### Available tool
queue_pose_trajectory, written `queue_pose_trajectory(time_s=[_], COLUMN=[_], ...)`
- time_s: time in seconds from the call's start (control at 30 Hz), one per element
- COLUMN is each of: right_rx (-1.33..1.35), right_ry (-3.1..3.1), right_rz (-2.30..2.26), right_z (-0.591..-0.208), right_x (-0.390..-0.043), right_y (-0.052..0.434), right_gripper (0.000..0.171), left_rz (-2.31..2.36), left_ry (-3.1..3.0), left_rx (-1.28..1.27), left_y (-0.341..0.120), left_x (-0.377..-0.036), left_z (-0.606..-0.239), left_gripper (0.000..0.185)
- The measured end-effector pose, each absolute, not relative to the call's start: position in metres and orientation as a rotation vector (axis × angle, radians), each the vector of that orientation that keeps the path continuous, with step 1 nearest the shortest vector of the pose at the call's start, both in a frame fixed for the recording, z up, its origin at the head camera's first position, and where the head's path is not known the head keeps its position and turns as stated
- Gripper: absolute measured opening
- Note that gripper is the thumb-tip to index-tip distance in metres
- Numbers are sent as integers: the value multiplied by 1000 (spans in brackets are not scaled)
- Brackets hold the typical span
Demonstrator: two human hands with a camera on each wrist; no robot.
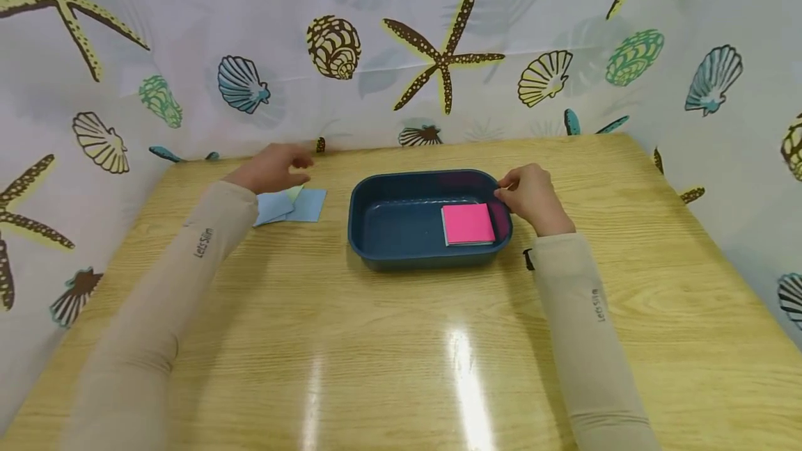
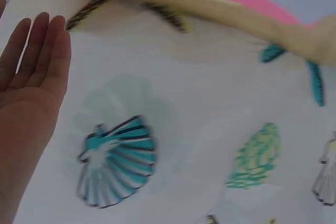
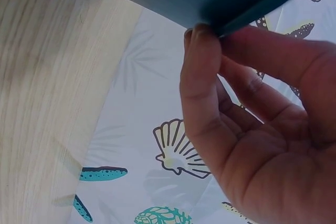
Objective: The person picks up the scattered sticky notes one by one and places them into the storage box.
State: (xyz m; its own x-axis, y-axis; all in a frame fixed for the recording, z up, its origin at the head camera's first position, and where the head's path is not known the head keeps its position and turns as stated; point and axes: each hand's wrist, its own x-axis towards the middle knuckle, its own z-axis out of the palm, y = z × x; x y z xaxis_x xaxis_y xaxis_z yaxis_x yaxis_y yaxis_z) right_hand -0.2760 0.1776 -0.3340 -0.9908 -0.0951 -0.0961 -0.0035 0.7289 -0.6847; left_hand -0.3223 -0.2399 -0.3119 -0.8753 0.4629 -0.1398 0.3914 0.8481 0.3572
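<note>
- A dark blue tray (image 1: 376, 228) is sitting on the wooden tabletop (image 1: 401, 339), and everything here is placed relative to it.
- One stack of sticky notes with a pink top sheet (image 1: 467, 223) is already lying inside the tray, against its right end, so that part of the work appears done.
- A few loose light-blue sheets (image 1: 294, 205), with a pale green one peeking out among them, are lying on the tabletop just left of the tray, outside it; these look like what is left.
- The left hand (image 1: 271, 168) is hovering over those sheets on the tray's left side. In the left wrist view its fingers (image 2: 39, 51) are showing straight and together, holding nothing.
- The right hand (image 1: 532, 197) is resting at the tray's right rim. In the right wrist view its fingers (image 3: 202, 61) are pinching that rim against the thumb, apparently steadying the tray.
- Judging by this, the sorting is partway along: one stack in, the blue and green sheets not yet moved.
- A shell-and-starfish curtain (image 1: 438, 54) is hanging behind the tray.
</note>
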Motion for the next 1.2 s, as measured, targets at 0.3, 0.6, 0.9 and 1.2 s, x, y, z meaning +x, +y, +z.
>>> queue_pose_trajectory(time_s=[0.3, 0.6, 0.9, 1.2], right_rx=[-87, -84, -74, -58], right_ry=[2807, 2808, 2794, 2796], right_rz=[-1099, -1101, -1111, -1102], right_z=[-332, -332, -332, -333], right_x=[-276, -275, -276, -275], right_y=[179, 178, 177, 176], right_gripper=[25, 25, 24, 24], left_rz=[331, 301, 297, 241], left_ry=[2638, 2695, 2735, 2770], left_rx=[335, 356, 299, 326], left_y=[-310, -314, -314, -312], left_x=[-315, -320, -319, -318], left_z=[-368, -374, -377, -377], left_gripper=[81, 68, 73, 74])
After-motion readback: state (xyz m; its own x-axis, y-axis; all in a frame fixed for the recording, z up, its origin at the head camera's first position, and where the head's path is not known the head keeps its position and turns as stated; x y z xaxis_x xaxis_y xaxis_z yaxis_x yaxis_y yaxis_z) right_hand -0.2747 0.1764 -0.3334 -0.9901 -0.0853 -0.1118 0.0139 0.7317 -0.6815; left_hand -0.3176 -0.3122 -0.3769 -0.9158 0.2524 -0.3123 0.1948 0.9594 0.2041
